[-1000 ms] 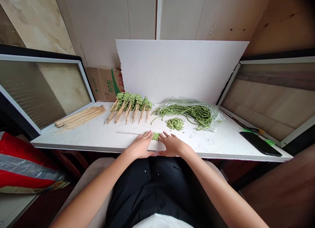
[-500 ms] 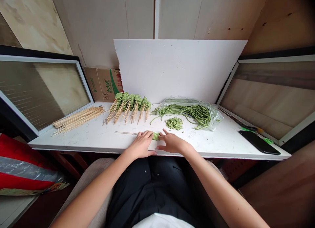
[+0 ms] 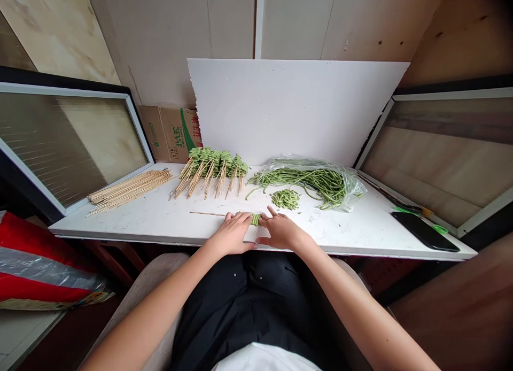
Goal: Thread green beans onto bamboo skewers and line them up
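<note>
A short row of cut green bean pieces lies side by side near the table's front edge, between my hands. From under my left hand a thin bamboo skewer sticks out to the left. The left fingers lie flat over the row's left part, with the thumb stretched out apart near the edge. At the row's right end rest the fingertips of my right hand, its fingers spread and its thumb apart. Just behind it sits a small pile of cut bean pieces. My fingers hide part of the row and skewer.
Finished bean skewers are stacked at the back, left of a plastic bag of long beans. Loose bamboo skewers lie on the left. A black phone and green-handled scissors lie right. A white board stands behind.
The whole view has shifted slightly with my head. Both hands stay at the bean row, nearly in the same pose.
</note>
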### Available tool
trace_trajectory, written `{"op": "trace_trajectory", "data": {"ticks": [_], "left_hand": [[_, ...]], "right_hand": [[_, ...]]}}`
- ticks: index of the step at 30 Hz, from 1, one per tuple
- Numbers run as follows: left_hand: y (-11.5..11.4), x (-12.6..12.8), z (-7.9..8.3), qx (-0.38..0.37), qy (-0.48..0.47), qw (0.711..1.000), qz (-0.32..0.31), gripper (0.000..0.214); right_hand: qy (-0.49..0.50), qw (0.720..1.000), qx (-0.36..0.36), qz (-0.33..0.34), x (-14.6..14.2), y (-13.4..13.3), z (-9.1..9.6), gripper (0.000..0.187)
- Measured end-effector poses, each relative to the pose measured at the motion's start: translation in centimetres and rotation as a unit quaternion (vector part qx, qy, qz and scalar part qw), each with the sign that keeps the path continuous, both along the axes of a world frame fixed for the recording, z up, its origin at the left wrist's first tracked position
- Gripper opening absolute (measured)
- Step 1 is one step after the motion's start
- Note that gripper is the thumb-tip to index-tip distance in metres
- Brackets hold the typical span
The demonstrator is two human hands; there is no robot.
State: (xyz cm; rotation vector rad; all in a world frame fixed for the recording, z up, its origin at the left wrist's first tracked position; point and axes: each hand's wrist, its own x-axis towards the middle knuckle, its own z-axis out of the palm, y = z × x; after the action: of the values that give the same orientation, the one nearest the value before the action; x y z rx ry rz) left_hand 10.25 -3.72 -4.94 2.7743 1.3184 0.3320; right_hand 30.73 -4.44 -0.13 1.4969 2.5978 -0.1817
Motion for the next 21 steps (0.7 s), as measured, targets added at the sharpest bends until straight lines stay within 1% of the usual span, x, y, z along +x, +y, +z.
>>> {"op": "trace_trajectory", "data": {"ticks": [3,5,8,12,14,17,21], "left_hand": [[-0.4,0.3,0.3,0.007,0.010,1.000,0.000,0.070],[-0.4,0.3,0.4,0.004,0.015,1.000,-0.003,0.070],[0.0,-0.1,0.3,-0.008,0.017,1.000,-0.012,0.073],[0.4,-0.6,0.4,-0.034,0.032,0.999,-0.016,0.075],[0.4,-0.6,0.6,-0.042,0.038,0.998,-0.013,0.073],[0.2,-0.6,0.8,-0.043,0.032,0.998,-0.014,0.071],[0.2,-0.5,0.6,-0.037,0.004,0.999,-0.021,0.071]], "right_hand": [[-0.001,1.000,0.022,-0.007,-0.5,-0.3,-0.2,0.080],[0.006,1.000,0.022,-0.004,-0.6,-0.3,-0.4,0.083],[0.015,1.000,0.005,0.003,-0.2,-0.1,-0.4,0.087],[0.047,0.998,-0.041,0.010,0.7,0.5,-0.3,0.096],[0.056,0.997,-0.050,0.015,0.9,0.6,-0.3,0.096],[0.038,0.999,-0.032,0.016,0.8,0.5,-0.3,0.089],[0.024,1.000,-0.013,0.004,-0.1,-0.1,-0.6,0.093]]}}
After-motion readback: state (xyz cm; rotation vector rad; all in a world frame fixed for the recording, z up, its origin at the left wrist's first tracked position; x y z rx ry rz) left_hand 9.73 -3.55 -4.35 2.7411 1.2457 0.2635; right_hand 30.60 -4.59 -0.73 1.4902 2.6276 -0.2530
